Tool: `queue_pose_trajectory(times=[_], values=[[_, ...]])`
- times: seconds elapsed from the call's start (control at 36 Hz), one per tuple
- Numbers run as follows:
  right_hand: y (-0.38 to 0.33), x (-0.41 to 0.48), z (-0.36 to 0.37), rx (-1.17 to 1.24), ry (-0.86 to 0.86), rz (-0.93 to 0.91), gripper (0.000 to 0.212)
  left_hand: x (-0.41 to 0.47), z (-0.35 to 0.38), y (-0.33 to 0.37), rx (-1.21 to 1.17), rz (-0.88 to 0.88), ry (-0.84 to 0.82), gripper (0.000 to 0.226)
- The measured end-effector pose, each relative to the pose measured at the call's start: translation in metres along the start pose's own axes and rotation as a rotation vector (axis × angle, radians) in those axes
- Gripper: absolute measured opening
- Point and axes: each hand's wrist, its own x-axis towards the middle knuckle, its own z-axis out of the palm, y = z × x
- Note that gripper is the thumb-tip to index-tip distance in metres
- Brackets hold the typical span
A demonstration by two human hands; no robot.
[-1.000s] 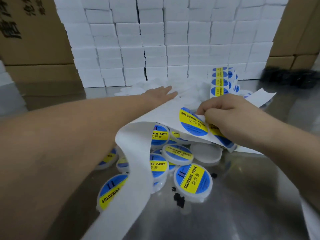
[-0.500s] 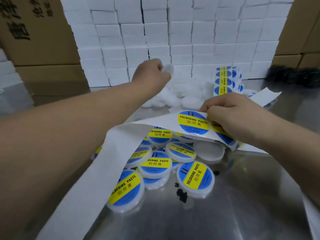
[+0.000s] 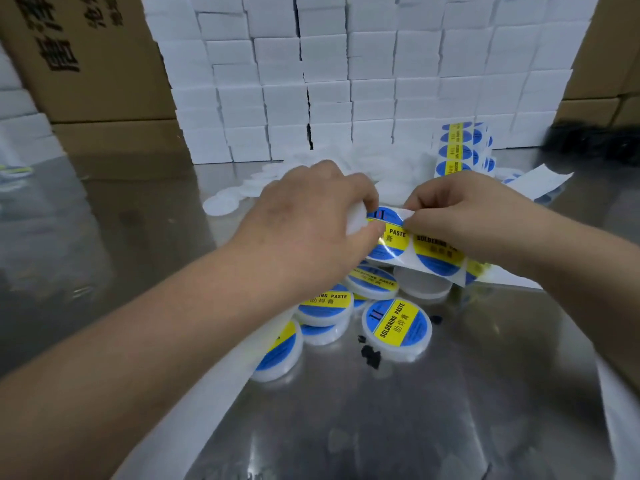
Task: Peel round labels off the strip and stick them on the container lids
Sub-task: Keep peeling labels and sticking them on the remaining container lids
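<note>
Risk one: the label (image 3: 388, 233) is half off the strip (image 3: 429, 252), I think. It could fold and stick to itself if the hands pull too fast.
Risk two: it could land crooked on the lid (image 3: 355, 220), because the lid is held in the air and can wobble.
Risk three: a sticky edge could catch a finger and tear.
Left hand (image 3: 304, 223): comes in from 7 o'clock, palm down. It is curled around a plain white lid, with the thumb pressing near the label's left edge.
Right hand (image 3: 457, 220): comes in from 4 o'clock. Its fingertips (image 3: 414, 221) pinch the top of the strip right beside the label.
Where the label is: in the middle, between the two hands, touching both.
Done lids (image 3: 396, 325): a pile at 6 o'clock under the hands, on the shiny table (image 3: 415, 410).
Bare lid (image 3: 424, 282): just under the strip, not yet labelled.
More plain lids (image 3: 225, 202): at 11 o'clock, near the wall of white boxes (image 3: 346, 81).
</note>
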Motion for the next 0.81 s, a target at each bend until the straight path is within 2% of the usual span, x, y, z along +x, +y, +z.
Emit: queue_pose_trajectory(times=[0.08, 0.17, 0.22, 0.36, 0.53, 0.61, 0.69, 0.75, 0.81], values=[[0.004, 0.002, -0.002, 0.023, 0.021, 0.021, 0.019, 0.0, 0.0, -0.005, -0.012, 0.023, -0.028, 0.019], [0.006, 0.003, -0.003, 0.022, 0.034, 0.033, 0.021, -0.001, -0.016, -0.011, -0.267, -0.053, -0.088, 0.018], [0.007, 0.003, -0.002, -0.003, 0.027, 0.041, 0.02, -0.001, -0.027, -0.016, -0.342, -0.086, -0.096, 0.015], [-0.001, -0.002, -0.003, 0.017, -0.01, 0.009, 0.008, -0.006, -0.023, -0.016, -0.289, -0.112, -0.154, 0.019], [-0.007, -0.007, -0.004, 0.124, -0.021, -0.04, 0.005, -0.009, -0.012, -0.01, -0.142, -0.073, -0.075, 0.015], [-0.008, -0.009, -0.001, 0.194, -0.049, -0.062, 0.003, -0.011, -0.008, -0.008, -0.139, -0.059, -0.077, 0.022], [-0.008, -0.011, 0.0, 0.259, -0.101, -0.098, 0.014, -0.012, -0.005, -0.008, -0.096, -0.063, -0.061, 0.034], [-0.009, -0.013, 0.0, 0.288, -0.161, -0.124, 0.01, -0.013, -0.004, -0.009, -0.075, -0.061, -0.05, 0.033], [-0.009, -0.014, 0.0, 0.307, -0.227, -0.153, 0.021, -0.014, -0.004, -0.009, -0.061, -0.047, -0.039, 0.03]])
